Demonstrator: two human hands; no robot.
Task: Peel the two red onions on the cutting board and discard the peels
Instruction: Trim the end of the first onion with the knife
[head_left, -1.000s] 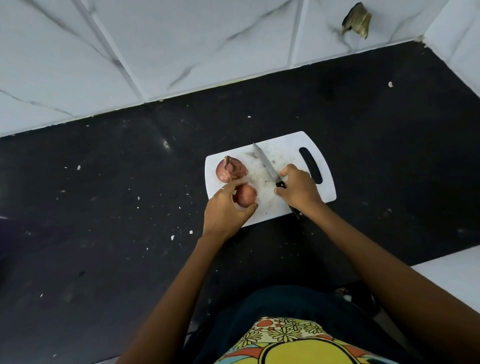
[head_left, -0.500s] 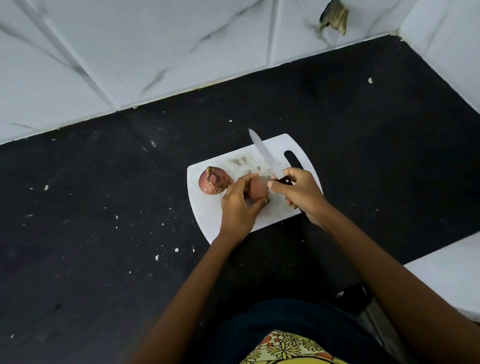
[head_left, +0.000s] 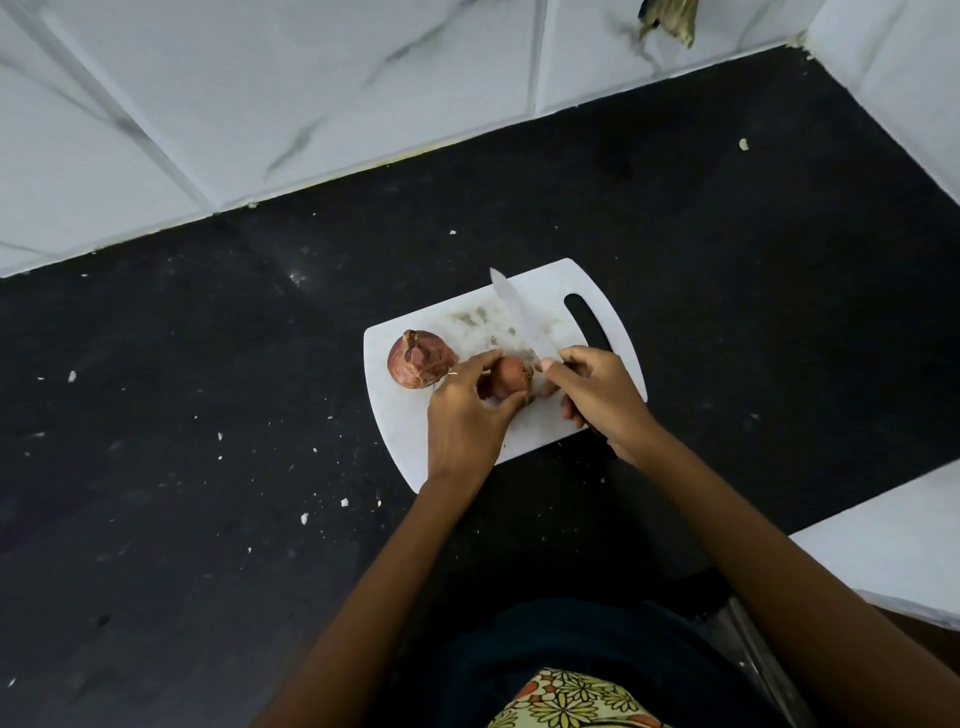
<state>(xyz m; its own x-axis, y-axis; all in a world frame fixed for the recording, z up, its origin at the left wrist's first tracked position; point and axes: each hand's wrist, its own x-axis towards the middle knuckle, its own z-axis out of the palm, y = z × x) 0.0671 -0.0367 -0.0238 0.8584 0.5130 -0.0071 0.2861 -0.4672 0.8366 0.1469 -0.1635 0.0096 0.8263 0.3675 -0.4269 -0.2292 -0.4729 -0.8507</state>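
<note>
Dark surface (head_left: 182, 415) left of the cutting board (head_left: 405, 431) lies open, crumbs only; far and right, tiled walls (head_left: 311, 104) close it; on the board, an onion (head_left: 418, 358) and knife blade (head_left: 519, 317) block the middle

Dim, soft, wide-angle edge distortion

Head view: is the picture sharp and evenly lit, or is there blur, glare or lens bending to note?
Head view: wide-angle bending curves the tile joints and the counter's back edge; light is soft and even, with only a small glint on the black counter; the knife blade looks pale and slightly smeared; the onion on the cutting board is fairly sharp.
</note>
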